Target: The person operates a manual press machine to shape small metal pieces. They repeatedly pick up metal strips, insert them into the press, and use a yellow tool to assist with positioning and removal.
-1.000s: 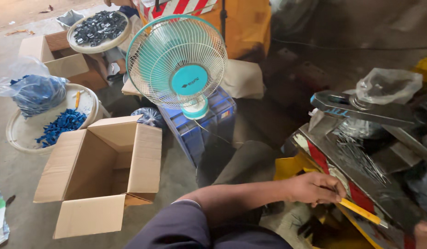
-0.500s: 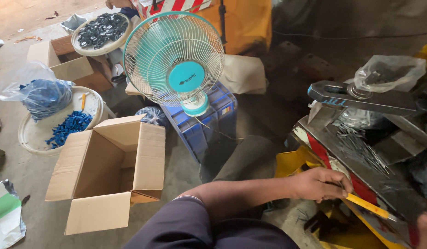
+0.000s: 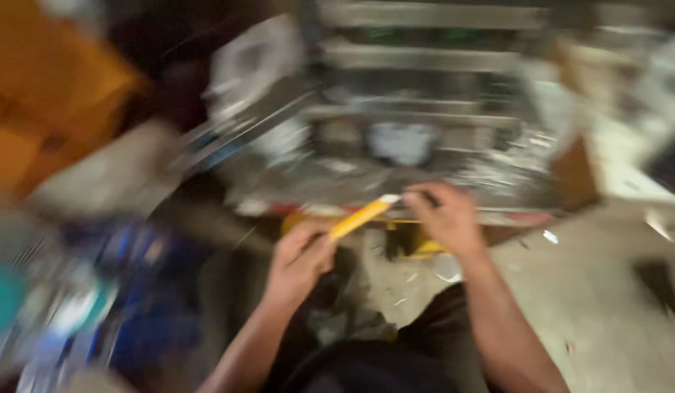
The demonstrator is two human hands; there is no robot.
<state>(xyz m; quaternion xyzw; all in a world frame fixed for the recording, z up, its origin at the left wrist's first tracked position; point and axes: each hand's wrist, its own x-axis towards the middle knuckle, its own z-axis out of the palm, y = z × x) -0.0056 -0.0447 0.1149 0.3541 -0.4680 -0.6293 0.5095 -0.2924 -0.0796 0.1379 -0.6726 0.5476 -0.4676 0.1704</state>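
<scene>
At the front edge of the cluttered metal workbench (image 3: 425,175) I see both hands meeting over one thing, a slim yellow utility knife (image 3: 361,217); the whole frame is smeared with motion, so I keep to what reads plainly. The left hand (image 3: 300,260) is curled around the lower, nearer end of the knife, fingers wrapped tight on the handle; the knife slants up and to the right from that fist. The right hand (image 3: 447,217) sits just beyond the upper end, thumb and forefinger pressed together at the pale tip; I cannot tell whether they pinch the blade itself or a small dark piece beside it. The two hands are near each other, joined only by the knife between them; both forearms come up from the bottom edge of the view, over dark trousers (image 3: 366,364).

Behind the hands, the bench's front edge shows a red strip and a yellow part (image 3: 414,244) below it; the bench top is strewn with grey metal scraps, too blurred to name singly. Toward the left side of the view lies a blue crate (image 3: 152,291), with a teal shape at the far left edge; an orange mass (image 3: 39,94) fills the upper left corner. The concrete floor (image 3: 592,291) spreads pale at the right.
</scene>
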